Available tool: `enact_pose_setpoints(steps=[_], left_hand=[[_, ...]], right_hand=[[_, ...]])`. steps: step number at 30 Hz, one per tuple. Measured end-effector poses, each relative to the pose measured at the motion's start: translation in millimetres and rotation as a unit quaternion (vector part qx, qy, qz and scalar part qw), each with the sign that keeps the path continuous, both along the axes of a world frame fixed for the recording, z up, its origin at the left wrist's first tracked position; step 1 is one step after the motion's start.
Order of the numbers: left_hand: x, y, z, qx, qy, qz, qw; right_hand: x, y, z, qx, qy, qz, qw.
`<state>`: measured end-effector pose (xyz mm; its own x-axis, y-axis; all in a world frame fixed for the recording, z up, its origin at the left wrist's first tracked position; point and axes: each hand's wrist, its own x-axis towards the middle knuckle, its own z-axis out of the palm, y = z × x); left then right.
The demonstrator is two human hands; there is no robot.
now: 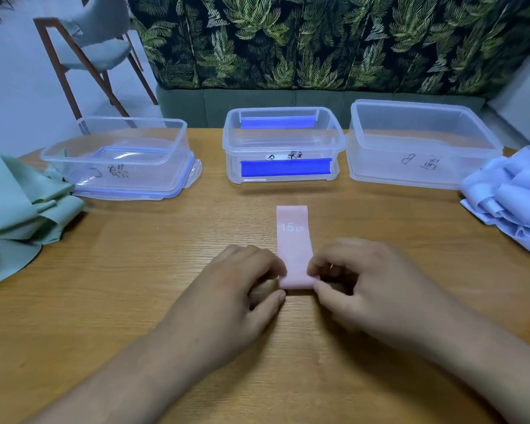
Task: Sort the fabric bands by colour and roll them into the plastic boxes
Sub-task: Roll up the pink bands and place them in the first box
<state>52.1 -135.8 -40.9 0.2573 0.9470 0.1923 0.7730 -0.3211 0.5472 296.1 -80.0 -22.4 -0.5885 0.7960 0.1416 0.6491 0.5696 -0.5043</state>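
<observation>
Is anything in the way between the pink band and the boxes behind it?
Nothing visible. The left hand and right hand pinch the pink band at its near end; only bare table lies between it and the open left box, middle box and right box. Green bands and pale blue bands sit off to the sides.

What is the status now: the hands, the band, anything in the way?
Left hand, right hand: both pinch near end of pink band. Band flat on table, not yet rolled. Nothing between it and middle box.
</observation>
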Motion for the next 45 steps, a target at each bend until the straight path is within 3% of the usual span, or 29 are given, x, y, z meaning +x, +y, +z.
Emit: enact_pose_setpoints(steps=[12,22,35,41,45], left_hand=[[-4.6,7.5,-11.1,0.029,0.01,0.038,0.999],[2.7,8.2,-10.8,0.014,-0.007,0.076,0.997],[2.8,11.4,-10.1,0.031,0.042,0.038,0.998],[2.6,15.1,-11.6,0.02,0.073,0.046,0.996],[3.0,15.8,-11.4,0.038,0.047,0.036,0.998]], right_hand=[[3.7,-3.5,-15.7,0.055,0.081,-0.021,0.995],[7.2,1.7,-21.3,0.069,0.055,-0.009,0.996],[5.7,3.2,-23.8,0.07,0.033,-0.048,0.996],[2.9,1.7,-21.4,0.095,0.017,-0.009,0.995],[2.7,5.5,-23.0,0.087,-0.001,-0.014,0.996]])
